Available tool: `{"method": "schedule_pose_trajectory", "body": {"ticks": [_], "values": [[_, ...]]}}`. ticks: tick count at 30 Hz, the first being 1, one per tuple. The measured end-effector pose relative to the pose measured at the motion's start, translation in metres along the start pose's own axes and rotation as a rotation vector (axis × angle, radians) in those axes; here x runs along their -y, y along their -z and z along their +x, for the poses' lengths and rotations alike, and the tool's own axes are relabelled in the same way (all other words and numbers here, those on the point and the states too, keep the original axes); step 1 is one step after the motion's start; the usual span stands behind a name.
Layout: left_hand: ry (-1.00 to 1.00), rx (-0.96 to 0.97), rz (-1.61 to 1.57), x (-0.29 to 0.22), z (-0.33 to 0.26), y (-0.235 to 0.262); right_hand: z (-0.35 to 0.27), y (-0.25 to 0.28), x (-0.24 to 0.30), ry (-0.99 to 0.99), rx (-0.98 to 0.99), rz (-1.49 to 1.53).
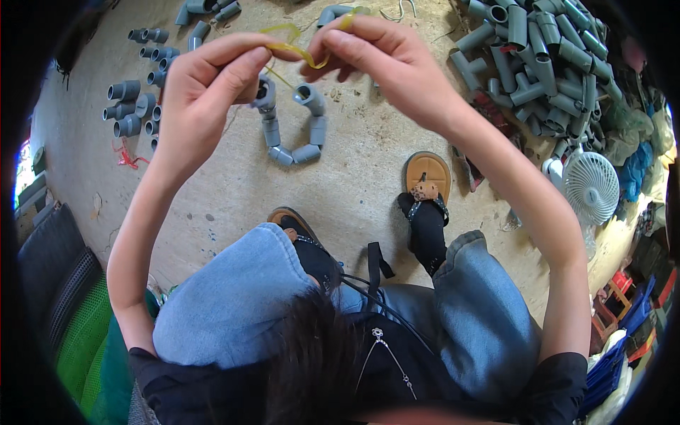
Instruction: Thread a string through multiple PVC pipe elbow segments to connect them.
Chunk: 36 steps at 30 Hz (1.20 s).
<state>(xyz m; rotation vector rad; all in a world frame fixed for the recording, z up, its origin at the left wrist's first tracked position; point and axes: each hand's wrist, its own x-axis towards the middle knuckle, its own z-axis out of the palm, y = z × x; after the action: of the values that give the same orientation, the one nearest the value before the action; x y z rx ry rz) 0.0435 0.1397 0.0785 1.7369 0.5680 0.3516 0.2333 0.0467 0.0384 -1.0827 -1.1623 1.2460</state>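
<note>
A thin yellow plastic strip [317, 64] is looped between my two raised hands. My left hand [216, 88] pinches it between thumb and forefinger. Opposite, my right hand [379, 53] is closed on the strip near its upper end, fingers curled. Below them several grey pipe fittings [271, 133] form a U-shaped chain. One length of the strip runs down to the open mouth of the chain's right end fitting [309, 94]. My left hand partly covers the chain's left end.
A big heap of grey pipe fittings [549, 67] lies at the far right, with a white fan [591, 188] nearer. More fittings [127, 110] stand in groups at the left. Red string [129, 156] is on the concrete floor [234, 184]. My sandalled feet are below the chain.
</note>
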Motion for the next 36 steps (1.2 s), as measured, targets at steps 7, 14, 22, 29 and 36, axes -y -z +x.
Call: {"method": "schedule_pose_trajectory", "body": {"ticks": [7, 14, 22, 29, 36], "values": [[-0.022, -0.009, 0.050, -0.019, -0.007, -0.014, 0.006, -0.042, -0.029, 0.075, -0.062, 0.295], [-0.014, -0.126, 0.285, -0.013, -0.018, -0.014, 0.004, -0.028, -0.041, -0.317, -0.113, 0.225], [0.035, -0.305, 0.135, 0.020, -0.027, -0.012, 0.000, -0.025, -0.039, -0.641, 0.186, 0.109], [0.126, -0.233, 0.018, 0.020, -0.026, -0.016, -0.004, -0.026, -0.040, -0.488, 0.434, 0.204], [0.316, -0.154, -0.132, 0.008, -0.024, -0.022, -0.007, -0.022, -0.033, -0.506, 0.436, 0.206]]}}
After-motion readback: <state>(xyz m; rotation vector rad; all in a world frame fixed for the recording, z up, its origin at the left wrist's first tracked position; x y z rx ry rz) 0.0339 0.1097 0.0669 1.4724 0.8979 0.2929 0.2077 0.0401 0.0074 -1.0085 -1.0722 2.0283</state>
